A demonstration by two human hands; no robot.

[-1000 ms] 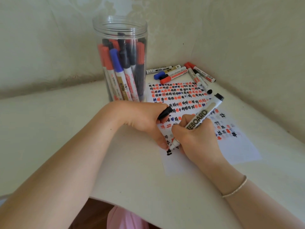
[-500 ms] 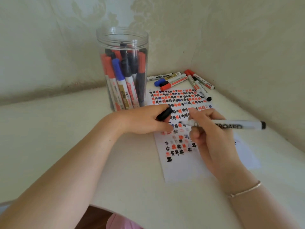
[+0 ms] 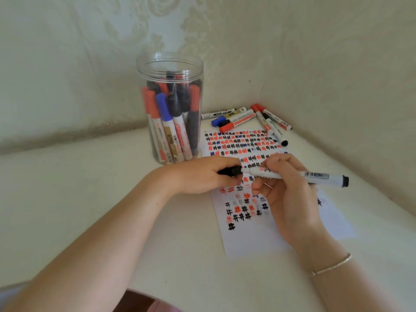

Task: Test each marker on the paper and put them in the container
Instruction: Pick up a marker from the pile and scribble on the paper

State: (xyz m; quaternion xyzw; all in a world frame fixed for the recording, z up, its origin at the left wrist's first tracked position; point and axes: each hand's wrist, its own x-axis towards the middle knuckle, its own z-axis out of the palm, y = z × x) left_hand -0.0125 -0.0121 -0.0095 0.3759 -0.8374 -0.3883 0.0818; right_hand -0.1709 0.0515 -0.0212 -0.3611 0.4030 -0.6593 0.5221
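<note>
Black cap (image 3: 229,171) pinched in the left hand (image 3: 202,174) meets the tip of the marker (image 3: 292,175) held by the right hand (image 3: 290,197) above the paper (image 3: 258,239), so capping is underway, then the container (image 3: 171,64).

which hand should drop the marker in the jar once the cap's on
Right. The right hand already grips the marker; the left hand holds only the cap, though it is nearer the jar.
</note>
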